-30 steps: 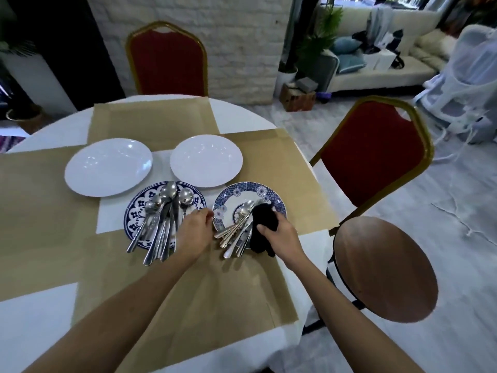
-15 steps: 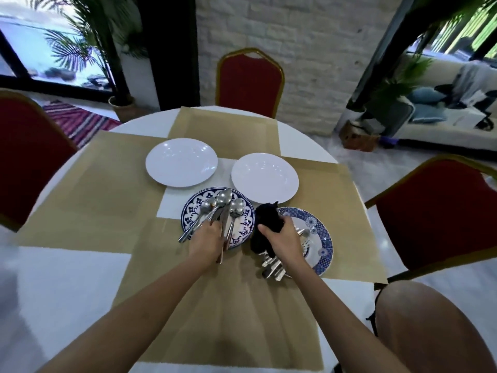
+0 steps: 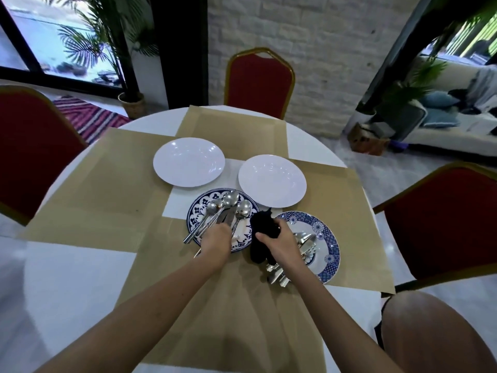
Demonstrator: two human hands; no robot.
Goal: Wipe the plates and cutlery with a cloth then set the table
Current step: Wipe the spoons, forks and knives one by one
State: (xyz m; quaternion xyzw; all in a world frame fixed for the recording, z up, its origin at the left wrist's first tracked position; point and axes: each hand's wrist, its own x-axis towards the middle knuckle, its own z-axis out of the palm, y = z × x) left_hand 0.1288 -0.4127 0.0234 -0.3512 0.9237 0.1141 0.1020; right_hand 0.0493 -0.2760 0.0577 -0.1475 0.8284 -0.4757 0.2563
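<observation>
Two white plates (image 3: 188, 161) (image 3: 272, 180) lie side by side at the table's middle. In front of them sits a dark blue patterned plate (image 3: 197, 212) bearing several spoons and a knife (image 3: 228, 208). My left hand (image 3: 216, 239) is over the handles of that cutlery, fingers curled down on them. To the right a lighter blue-rimmed plate (image 3: 326, 242) carries more cutlery (image 3: 305, 242), its handles sticking out over the near rim. My right hand (image 3: 279, 242) grips a black cloth (image 3: 262, 228) above the gap between the two patterned plates.
Tan placemats (image 3: 107, 189) cover much of the round white table (image 3: 70, 286). Red chairs stand at the far side (image 3: 258, 82), the left (image 3: 29, 146) and the right (image 3: 443, 219). A round wooden stool (image 3: 430, 335) is at the near right.
The view has swung left and closer. My right hand carried the black cloth off the right plate's cutlery toward the gap between the plates. My left hand stays on the left plate's cutlery handles.
</observation>
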